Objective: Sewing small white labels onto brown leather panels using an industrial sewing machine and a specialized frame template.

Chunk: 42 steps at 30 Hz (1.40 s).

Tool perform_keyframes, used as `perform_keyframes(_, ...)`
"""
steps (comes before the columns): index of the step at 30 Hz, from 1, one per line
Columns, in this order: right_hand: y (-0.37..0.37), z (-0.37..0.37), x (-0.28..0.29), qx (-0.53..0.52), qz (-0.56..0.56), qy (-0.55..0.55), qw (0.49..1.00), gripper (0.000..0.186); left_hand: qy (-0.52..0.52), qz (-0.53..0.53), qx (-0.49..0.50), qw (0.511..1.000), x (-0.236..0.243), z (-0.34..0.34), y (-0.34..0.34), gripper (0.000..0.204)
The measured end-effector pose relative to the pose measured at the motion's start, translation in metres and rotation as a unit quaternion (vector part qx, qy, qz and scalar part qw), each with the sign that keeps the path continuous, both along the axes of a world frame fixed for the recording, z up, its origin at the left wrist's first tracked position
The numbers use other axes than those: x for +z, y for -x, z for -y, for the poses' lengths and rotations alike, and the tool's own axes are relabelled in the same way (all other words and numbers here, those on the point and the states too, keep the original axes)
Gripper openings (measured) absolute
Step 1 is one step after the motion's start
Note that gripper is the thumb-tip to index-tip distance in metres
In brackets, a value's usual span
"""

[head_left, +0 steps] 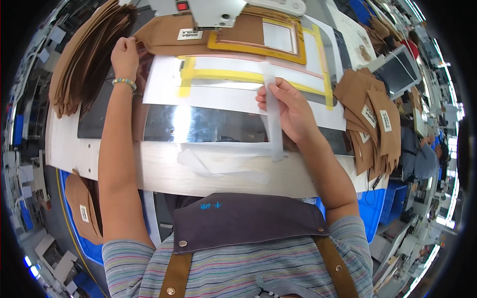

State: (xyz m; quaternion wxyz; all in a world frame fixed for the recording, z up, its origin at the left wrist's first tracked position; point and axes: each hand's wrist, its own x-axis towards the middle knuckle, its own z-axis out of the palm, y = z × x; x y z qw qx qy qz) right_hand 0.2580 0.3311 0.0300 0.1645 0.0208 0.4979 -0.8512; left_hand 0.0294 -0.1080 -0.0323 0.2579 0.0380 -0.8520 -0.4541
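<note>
My left hand (124,60) is closed at the left corner of a brown fabric piece (161,36), its fingertips pinching the edge. A white label (190,34) is on that piece, which lies flat under a white sewing machine head (216,14). Over the piece's right part sits a yellow rectangular frame (256,51). My right hand (290,109) grips a translucent white strip (273,121) between thumb and fingers. The strip hangs down toward the table's near edge. Beneath both hands' work area lies a white sheet marked with yellow tape (223,75).
A tall stack of brown pieces (82,64) stands at the left. More labelled brown pieces (370,119) are piled at the right. Loose translucent strips (223,174) lie on the near table edge (164,171). Blue bins (392,198) and a monitor (397,72) are farther right.
</note>
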Motion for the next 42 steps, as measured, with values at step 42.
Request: perform_keyframes(42, -0.004, -0.025, -0.006, 0.107, -0.024, -0.022, 0.994, 0.027, 0.532, 0.315, 0.337, 0.71, -0.04, 0.181, -0.377, 0.052)
